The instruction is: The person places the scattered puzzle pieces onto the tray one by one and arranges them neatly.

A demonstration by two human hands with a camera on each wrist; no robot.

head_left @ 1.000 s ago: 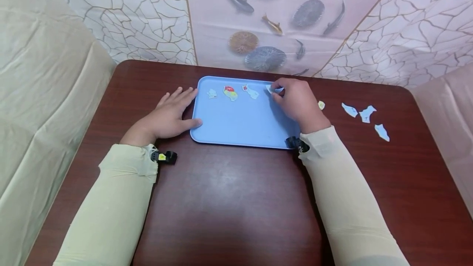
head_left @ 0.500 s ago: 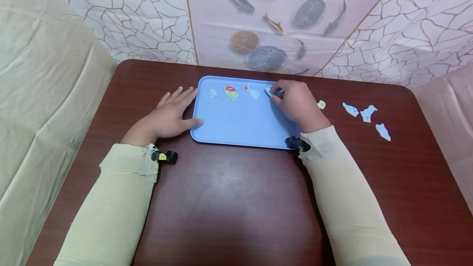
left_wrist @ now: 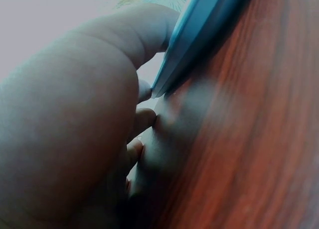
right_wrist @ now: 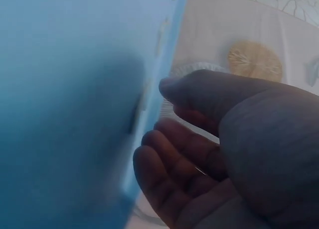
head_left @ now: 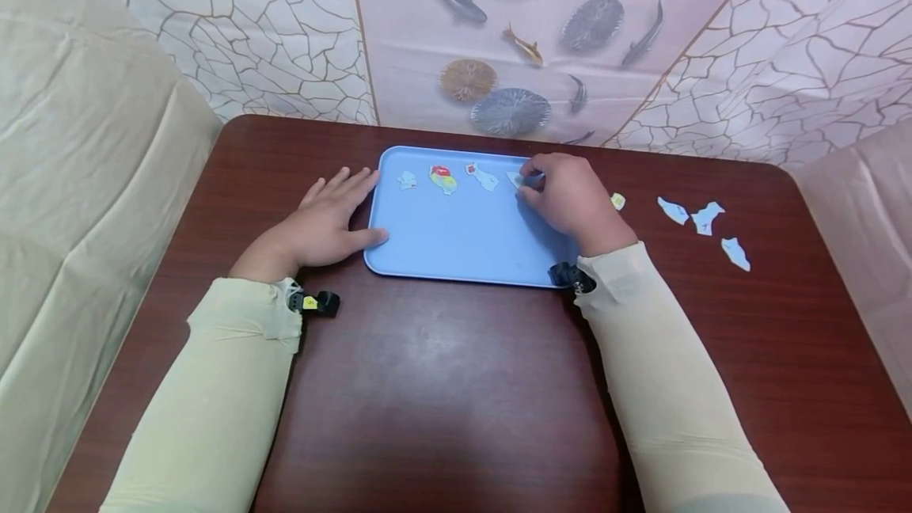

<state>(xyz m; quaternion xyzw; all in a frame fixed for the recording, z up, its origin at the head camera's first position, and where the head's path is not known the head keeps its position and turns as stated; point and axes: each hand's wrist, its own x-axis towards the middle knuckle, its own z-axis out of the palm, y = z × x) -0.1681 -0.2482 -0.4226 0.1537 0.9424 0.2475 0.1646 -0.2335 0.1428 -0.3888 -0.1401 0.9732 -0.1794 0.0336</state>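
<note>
A light-blue tray [head_left: 456, 248] lies on the brown table. My left hand [head_left: 313, 224] rests spread at its left edge, the thumb over the rim; in the left wrist view the tray's side [left_wrist: 192, 45] is close to the thumb. Over the tray's far right part is my right hand [head_left: 570, 192], its fingertips beside a pale paper piece [head_left: 514, 179]. That piece [right_wrist: 138, 107] lies on the tray in the right wrist view, where thumb and fingers stand apart with nothing between them. The hand partly covers the piece in the head view.
Along the tray's far side lie a small pale piece [head_left: 407, 180], a red-and-yellow piece [head_left: 443, 179] and a pale piece with a red spot [head_left: 485, 179]. Right of the tray are a yellowish piece [head_left: 617, 201] and pale pieces [head_left: 673, 210]. A patterned cloth [head_left: 506, 46] hangs behind.
The paper piece at my right fingertips has shifted slightly left and now lies flatter on the tray. My right fingers have loosened from it. The left hand has stayed in place.
</note>
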